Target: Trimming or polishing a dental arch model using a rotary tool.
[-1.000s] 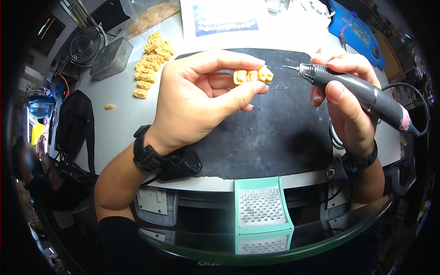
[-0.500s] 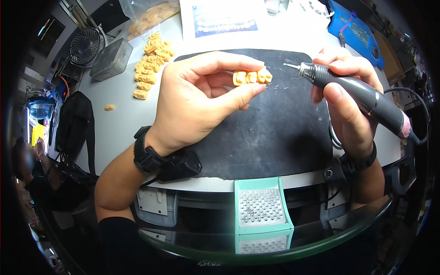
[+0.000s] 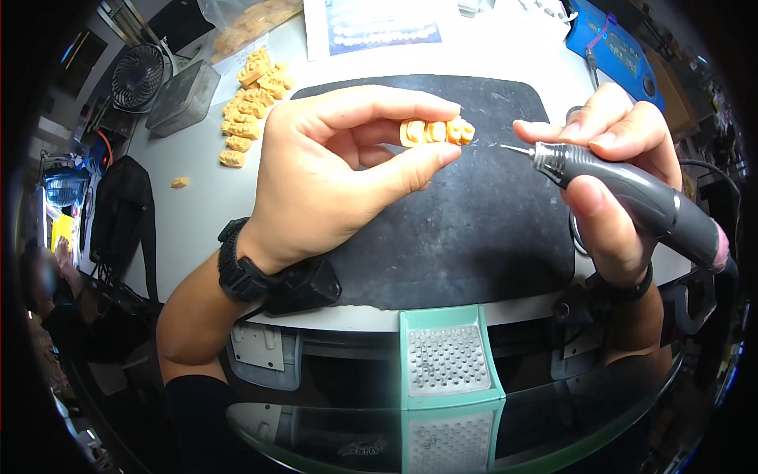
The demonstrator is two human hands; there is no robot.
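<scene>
Between the thumb and fingers of my left hand (image 3: pixel 332 158) is a small yellow dental model (image 3: pixel 437 132) with a row of teeth along it. My right hand (image 3: pixel 624 174) grips a dark rotary handpiece (image 3: pixel 632 193), its thin bur (image 3: pixel 517 148) pointing left toward the model. A gap separates the bur's tip from the teeth. Both hands are held above a black mat (image 3: pixel 450 245). Farther left, a pile of similar yellow dental models (image 3: pixel 251 107) lies on the white table.
A single small yellow piece (image 3: pixel 180 182) lies at the left, near a metal box (image 3: pixel 183 99) and a fan (image 3: pixel 138 77). At the back are a bag of models (image 3: pixel 253 28) and a printed sheet (image 3: pixel 387 24). A blue control unit (image 3: pixel 620 51) stands back right; a green-framed grater (image 3: pixel 450 355) juts from the front edge.
My right hand has shifted right and slightly down with the handpiece, widening the gap to the model. My view has moved a little; the left hand keeps its hold.
</scene>
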